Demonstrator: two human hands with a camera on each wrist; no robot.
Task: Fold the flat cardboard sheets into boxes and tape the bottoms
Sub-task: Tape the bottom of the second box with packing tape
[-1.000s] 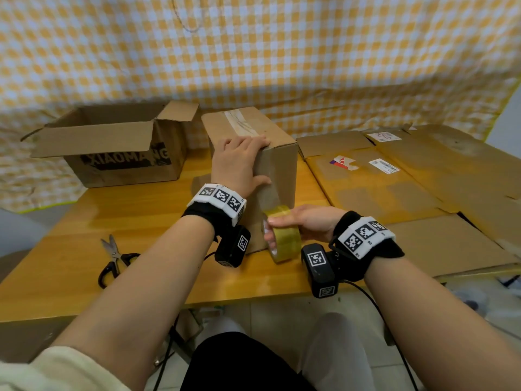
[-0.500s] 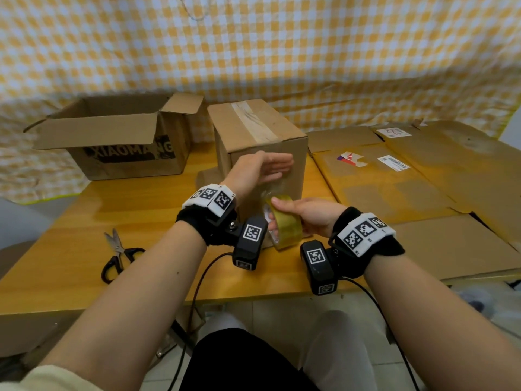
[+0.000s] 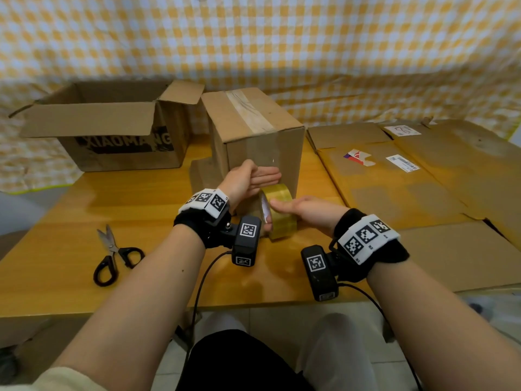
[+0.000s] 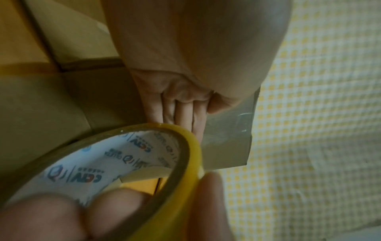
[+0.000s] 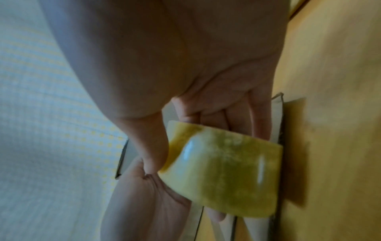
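Right now my left hand (image 3: pixel 248 180) lies flat against the near side of the taped box (image 3: pixel 253 136), fingers straight and together, pressing the cardboard just above the tape roll (image 3: pixel 279 211). From the left wrist view those fingers (image 4: pixel 185 114) run along a glossy strip of tape on the box wall. My right hand (image 3: pixel 304 211) grips the yellow roll, thumb on the outer band and fingers (image 4: pixel 115 210) curled through the core, so it is clamped on the roll. That roll sits just in front of the box's lower edge, touching or nearly touching my left fingers; I cannot tell whether it rests on the table (image 3: pixel 84 221). The box stands upright near the middle of the wooden table, with 1 pale tape strip running over its top face. To its left stands an open printed box (image 3: pixel 112 136) with its flaps up. Flat cardboard sheets (image 3: pixel 408 179) cover the right side of the table, bearing a few labels. Black-handled scissors (image 3: pixel 112 255) lie open on the table near my left forearm, well apart from the box. Checked yellow cloth (image 3: pixel 282 46) hangs behind everything.
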